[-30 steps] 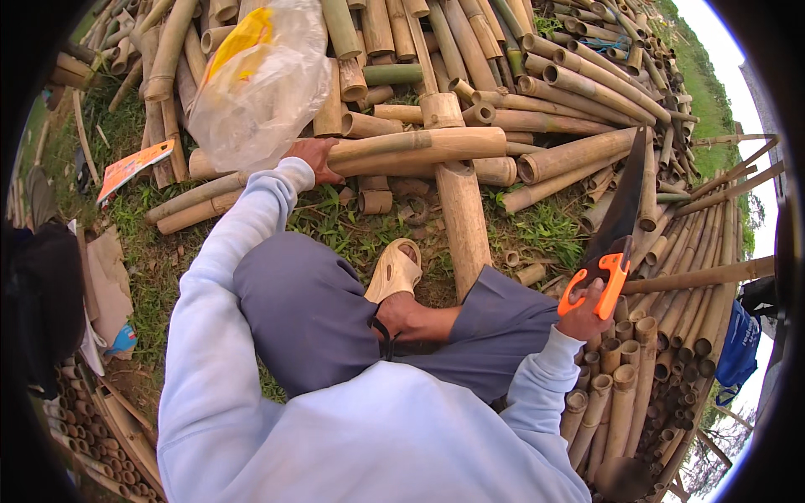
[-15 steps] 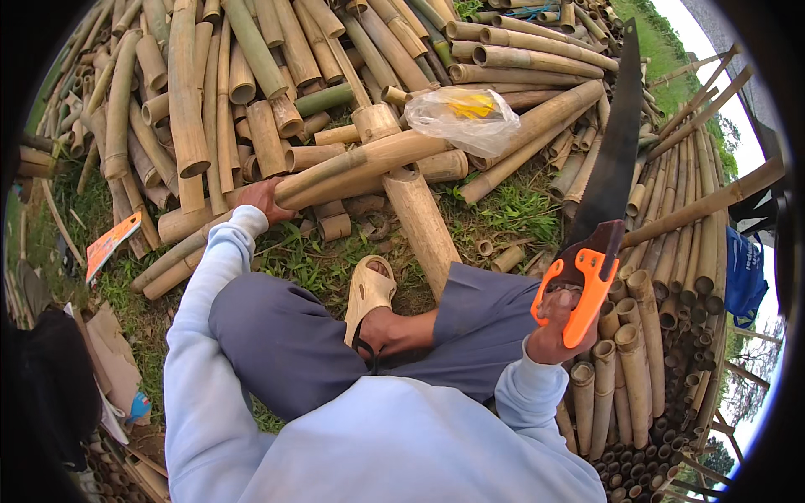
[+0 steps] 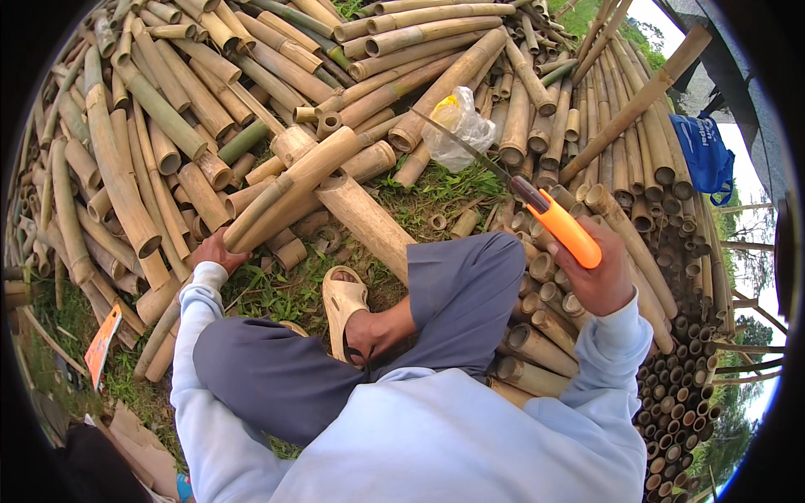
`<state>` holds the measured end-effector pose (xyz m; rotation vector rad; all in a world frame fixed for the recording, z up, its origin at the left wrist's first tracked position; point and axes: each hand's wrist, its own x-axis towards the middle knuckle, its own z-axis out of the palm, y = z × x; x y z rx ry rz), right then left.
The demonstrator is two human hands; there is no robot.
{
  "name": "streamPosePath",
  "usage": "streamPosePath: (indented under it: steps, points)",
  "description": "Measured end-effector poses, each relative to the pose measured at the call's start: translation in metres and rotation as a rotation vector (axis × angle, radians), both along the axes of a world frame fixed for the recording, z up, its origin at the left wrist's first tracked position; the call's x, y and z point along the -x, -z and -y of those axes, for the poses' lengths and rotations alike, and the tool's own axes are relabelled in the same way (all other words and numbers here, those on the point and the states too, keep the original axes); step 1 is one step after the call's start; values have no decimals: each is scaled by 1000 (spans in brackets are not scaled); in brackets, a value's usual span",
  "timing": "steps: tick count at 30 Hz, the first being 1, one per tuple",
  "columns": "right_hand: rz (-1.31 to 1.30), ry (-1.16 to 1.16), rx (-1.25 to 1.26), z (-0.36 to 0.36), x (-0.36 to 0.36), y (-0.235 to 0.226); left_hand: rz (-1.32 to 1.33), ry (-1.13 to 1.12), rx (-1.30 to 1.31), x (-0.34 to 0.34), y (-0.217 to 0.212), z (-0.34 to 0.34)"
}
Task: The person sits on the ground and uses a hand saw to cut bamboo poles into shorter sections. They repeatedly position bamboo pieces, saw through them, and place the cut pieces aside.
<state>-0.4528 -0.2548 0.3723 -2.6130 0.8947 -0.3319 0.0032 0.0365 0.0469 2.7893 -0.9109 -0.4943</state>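
My left hand [image 3: 216, 251] is wrapped round a bamboo pole [image 3: 323, 161], which rests slantwise across a thick bamboo log [image 3: 369, 220]. In my right hand [image 3: 599, 268] is the orange handle of a handsaw [image 3: 566, 228]. Its dark blade, seen nearly edge-on, points up and left, clear of the held pole. A clear plastic bag with something yellow in it [image 3: 470, 134] shows right behind the blade; whether the two touch, I cannot tell. My sandalled foot [image 3: 345, 314] stands on the grass near the log.
Cut bamboo lengths [image 3: 159, 109] lie heaped at the far left, and more poles [image 3: 436, 33] are stacked at the back. Bamboo stacks [image 3: 545, 335] lie close on my right. A blue bag [image 3: 700, 151] hangs at the far right. An orange-and-white sheet [image 3: 102, 344] is at left.
The plastic bag has left the top of the held pole and is now to its right. The saw has swung from pointing upward to pointing left. My left hand keeps its grip.
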Motion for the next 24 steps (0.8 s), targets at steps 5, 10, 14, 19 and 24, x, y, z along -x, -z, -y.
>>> streamPosePath:
  steps: [5, 10, 14, 19, 24]
  points:
    - [-145, -35, 29, 55, -5, 10, 32, -11, -37, 6, -7, 4]
    - [-341, 84, 286, 134, -2, 48, 31, 2, 17, 4, -3, 6]
    - [-134, 392, 497, 156, 3, 55, 25, -19, -1, 6, -8, 4]
    - [98, 377, 786, 162, 5, 26, 15, -22, -9, 5, -3, 7]
    - [575, 228, 466, 123, 0, 13, 3, -51, -12, 0, -4, 2]
